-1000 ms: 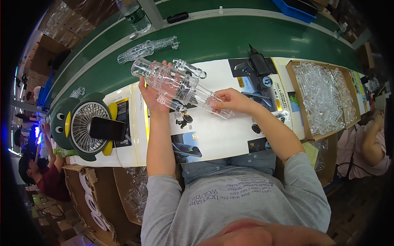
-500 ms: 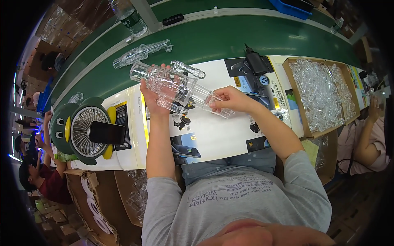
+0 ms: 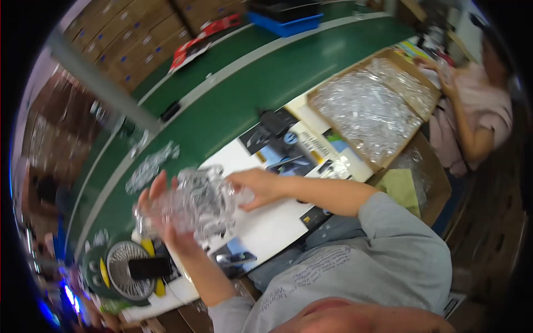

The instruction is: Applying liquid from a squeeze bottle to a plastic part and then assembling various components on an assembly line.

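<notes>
A clear plastic assembly (image 3: pixel 202 202) with a wide tubular body and smaller tubes along its sides is held above the work surface, blurred by motion. My left hand (image 3: pixel 169 208) wraps round its wide end from below, fingers curled over the body. My right hand (image 3: pixel 258 187) grips the opposite, narrower end between thumb and fingers. A second long clear plastic piece (image 3: pixel 152 166) lies on the green table (image 3: pixel 222 105), beyond my left hand.
At the right stands a cardboard box (image 3: pixel 380 161) full of clear plastic parts. Near the left edge are a penguin-shaped fan (image 3: pixel 130 266) and a phone (image 3: pixel 150 268). A black pointed tool (image 3: pixel 277 123) lies on the printed cardboard. A co-worker (image 3: pixel 472 105) sits at far right.
The view has swung right and tilted. Both hands still hold the clear assembly, which has turned, and my right hand is now closer to the left hand.
</notes>
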